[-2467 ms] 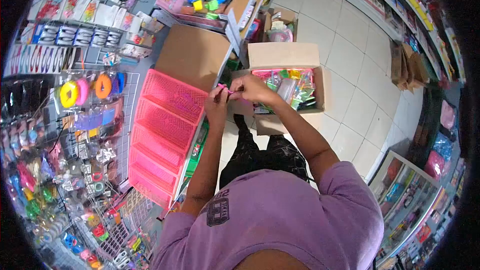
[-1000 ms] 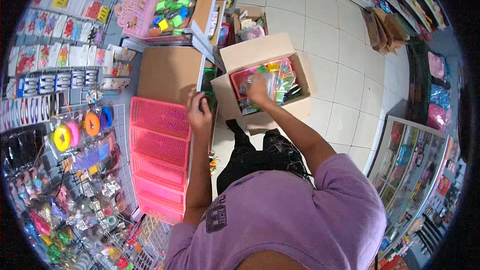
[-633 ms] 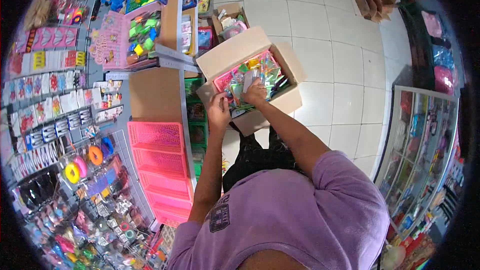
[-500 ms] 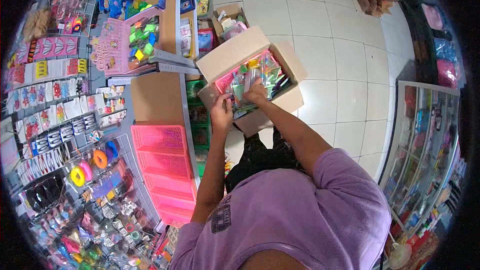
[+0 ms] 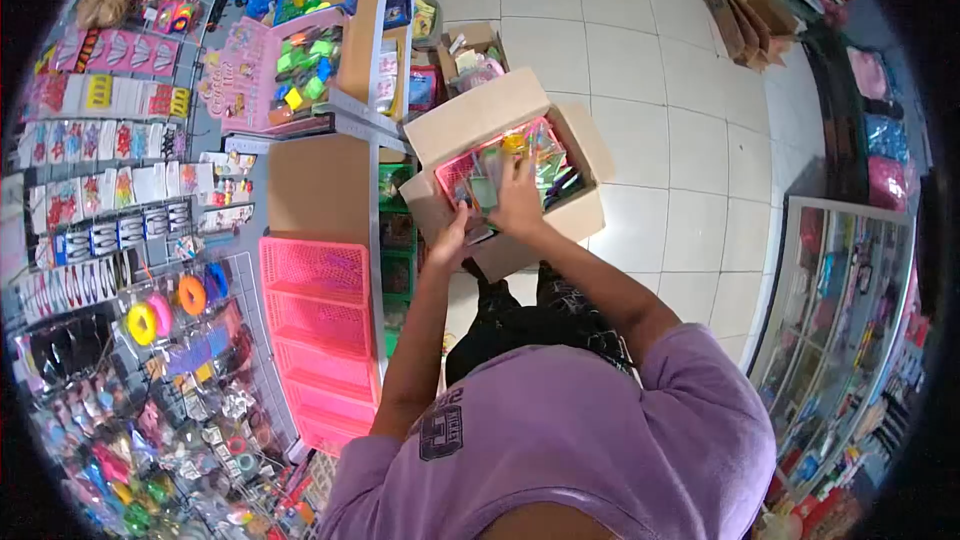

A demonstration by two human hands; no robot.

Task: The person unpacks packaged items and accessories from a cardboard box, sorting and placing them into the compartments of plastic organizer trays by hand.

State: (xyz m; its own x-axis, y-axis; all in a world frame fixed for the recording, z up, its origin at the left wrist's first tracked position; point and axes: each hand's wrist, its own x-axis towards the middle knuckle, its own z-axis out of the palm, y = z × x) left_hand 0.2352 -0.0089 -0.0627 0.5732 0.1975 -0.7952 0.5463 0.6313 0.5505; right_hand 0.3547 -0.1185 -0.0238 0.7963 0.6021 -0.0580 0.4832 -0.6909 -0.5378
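An open cardboard box (image 5: 478, 118) stands on the floor in front of me with its flaps folded out. A pink mesh basket (image 5: 457, 170) sits inside it, filled with small packets (image 5: 553, 172) in clear and coloured plastic. My right hand (image 5: 518, 205) reaches over the packets, fingers stretched forward and apart, slightly blurred. At the box's near left side is my left hand (image 5: 448, 238). Its fingers are drawn together by the basket's near edge, and what they hold, if anything, is hidden.
To the left, pink baskets (image 5: 322, 355) line a shelf beside hanging hair accessories (image 5: 115, 205). A smaller carton (image 5: 472, 40) stands behind the box. A glass display case (image 5: 825, 310) is at right, with folded cardboard (image 5: 745, 25) farther back on the tiled floor (image 5: 640, 90).
My right hand has drawn back slightly towards me, and its fingers have spread over the packets. The left hand has dropped a little lower. The camera view has shifted.
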